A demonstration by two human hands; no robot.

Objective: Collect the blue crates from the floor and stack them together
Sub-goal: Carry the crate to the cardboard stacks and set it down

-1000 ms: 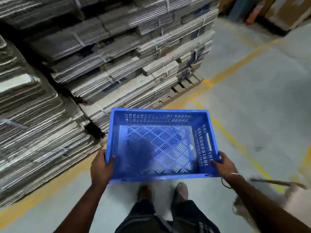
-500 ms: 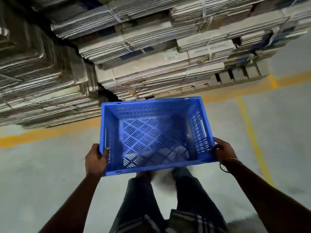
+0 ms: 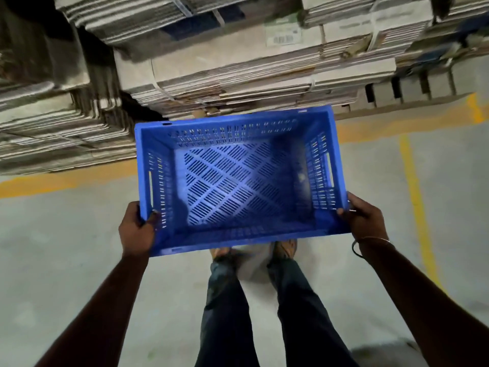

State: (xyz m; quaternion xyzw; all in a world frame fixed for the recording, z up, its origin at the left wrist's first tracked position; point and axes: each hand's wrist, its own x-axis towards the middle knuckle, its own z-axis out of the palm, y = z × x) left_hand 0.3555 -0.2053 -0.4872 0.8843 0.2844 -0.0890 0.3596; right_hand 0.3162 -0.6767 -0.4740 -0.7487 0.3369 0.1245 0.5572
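Note:
I carry one empty blue crate (image 3: 238, 133) with slotted walls and a diagonal-slot floor, held level above the concrete floor in front of my legs. My left hand (image 3: 136, 230) grips its near left corner, thumb over the rim. My right hand (image 3: 363, 218) grips the near right corner, a thin bangle on that wrist. No other blue crate shows in view.
Strapped bundles of flat cardboard (image 3: 238, 64) are stacked high on a pallet (image 3: 412, 88) straight ahead, and more stacks (image 3: 53, 123) stand at the left. An orange floor line (image 3: 66, 178) runs along their base; a yellow line (image 3: 415, 197) runs at right. My feet (image 3: 254, 251) stand under the crate.
The view has turned left and tilted down, so the cardboard stacks now face me squarely and nearer. The crate stays in both hands, same grip.

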